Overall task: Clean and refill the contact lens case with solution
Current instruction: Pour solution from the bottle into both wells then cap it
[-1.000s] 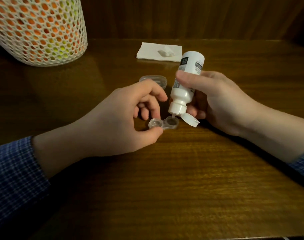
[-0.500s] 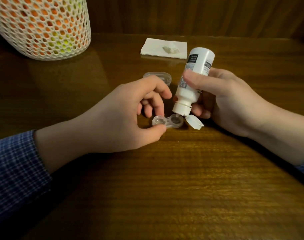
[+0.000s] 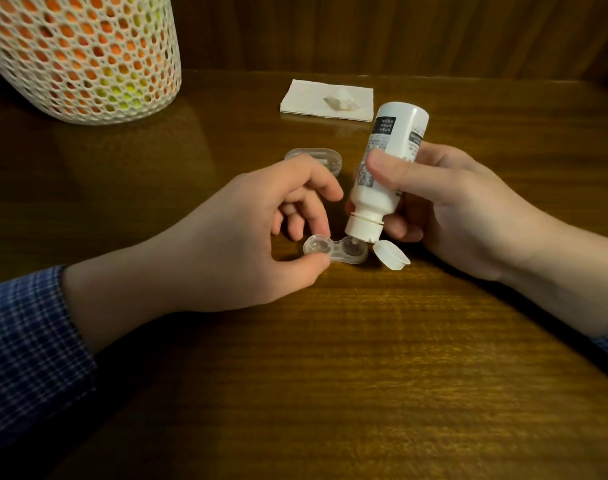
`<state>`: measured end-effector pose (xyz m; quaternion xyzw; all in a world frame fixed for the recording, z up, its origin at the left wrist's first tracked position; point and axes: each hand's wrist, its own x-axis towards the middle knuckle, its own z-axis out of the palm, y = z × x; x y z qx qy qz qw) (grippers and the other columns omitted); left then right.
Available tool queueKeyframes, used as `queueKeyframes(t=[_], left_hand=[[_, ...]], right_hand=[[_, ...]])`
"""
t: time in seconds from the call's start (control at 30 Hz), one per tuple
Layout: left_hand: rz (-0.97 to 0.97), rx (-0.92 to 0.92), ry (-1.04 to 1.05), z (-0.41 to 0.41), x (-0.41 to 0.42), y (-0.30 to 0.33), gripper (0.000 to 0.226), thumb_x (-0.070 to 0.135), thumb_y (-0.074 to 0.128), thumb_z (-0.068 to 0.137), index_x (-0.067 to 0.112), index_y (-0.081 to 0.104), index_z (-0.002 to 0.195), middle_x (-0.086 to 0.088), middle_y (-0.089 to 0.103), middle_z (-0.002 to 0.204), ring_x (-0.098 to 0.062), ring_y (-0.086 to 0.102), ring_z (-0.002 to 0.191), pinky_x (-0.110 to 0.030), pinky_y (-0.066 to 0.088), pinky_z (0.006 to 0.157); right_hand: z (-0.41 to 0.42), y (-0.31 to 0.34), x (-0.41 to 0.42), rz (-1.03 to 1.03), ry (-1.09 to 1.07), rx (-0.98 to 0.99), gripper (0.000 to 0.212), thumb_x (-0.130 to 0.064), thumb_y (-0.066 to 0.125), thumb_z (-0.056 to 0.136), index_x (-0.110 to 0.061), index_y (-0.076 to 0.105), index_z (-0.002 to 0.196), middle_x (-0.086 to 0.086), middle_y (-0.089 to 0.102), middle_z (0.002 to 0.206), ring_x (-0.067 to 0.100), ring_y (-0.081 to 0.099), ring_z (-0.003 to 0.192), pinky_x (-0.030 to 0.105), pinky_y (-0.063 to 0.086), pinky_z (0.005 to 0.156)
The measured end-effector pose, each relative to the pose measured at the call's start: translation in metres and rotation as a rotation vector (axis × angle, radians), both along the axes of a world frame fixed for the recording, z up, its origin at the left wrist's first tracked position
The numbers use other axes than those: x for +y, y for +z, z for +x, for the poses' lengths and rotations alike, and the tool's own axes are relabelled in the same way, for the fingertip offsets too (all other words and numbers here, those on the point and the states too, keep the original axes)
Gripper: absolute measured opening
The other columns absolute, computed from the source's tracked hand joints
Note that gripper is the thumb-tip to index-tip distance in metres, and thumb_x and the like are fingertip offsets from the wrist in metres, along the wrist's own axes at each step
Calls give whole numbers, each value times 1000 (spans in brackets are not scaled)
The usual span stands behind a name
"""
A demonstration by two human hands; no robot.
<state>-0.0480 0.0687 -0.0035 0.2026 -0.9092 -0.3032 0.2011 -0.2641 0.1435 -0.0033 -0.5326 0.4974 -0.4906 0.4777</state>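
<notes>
Mesh basket (image 3: 84, 57), perhaps tissue (image 3: 326, 100)

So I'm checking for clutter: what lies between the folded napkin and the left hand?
Head view: only a clear lid between napkin and left hand.

Case (image 3: 335, 251): clear plastic, two round wells joined by a narrow bridge, both open, flat on the table. Bottle (image 3: 385, 171): white with a printed label, inverted and tilted, its base up and away from the case, nozzle just over the right well. Flip cap (image 3: 390, 255) hangs open just right of the case. Clear lid (image 3: 314, 159) lies behind the case, apart from it.
</notes>
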Motion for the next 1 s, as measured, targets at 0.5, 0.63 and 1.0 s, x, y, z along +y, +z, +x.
queueKeyframes(t=[0.5,0.63,1.0], left_hand=[[39,1,-5,0,-2,-1,51,21,81,80,27,58,125,13,68,96,-16,65,87,-23,54,70],[35,9,-7,0,-3,-1,51,20,80,80,26,58,126,13,66,96,-17,65,87,-27,54,68],[42,10,8,0,-3,-3,50,19,80,80,28,58,124,13,66,97,-17,65,85,-28,55,67]], right_hand=[[-2,0,1,11,5,-2,23,-35,61,94,-13,61,95,4,61,79,11,47,57,25,30,53],[-3,1,0,22,-3,-18,25,-36,61,94,-11,60,98,7,59,80,12,46,57,29,29,56],[-2,3,0,30,-28,-29,25,-36,62,93,-11,60,99,15,55,88,12,47,58,29,29,56]])
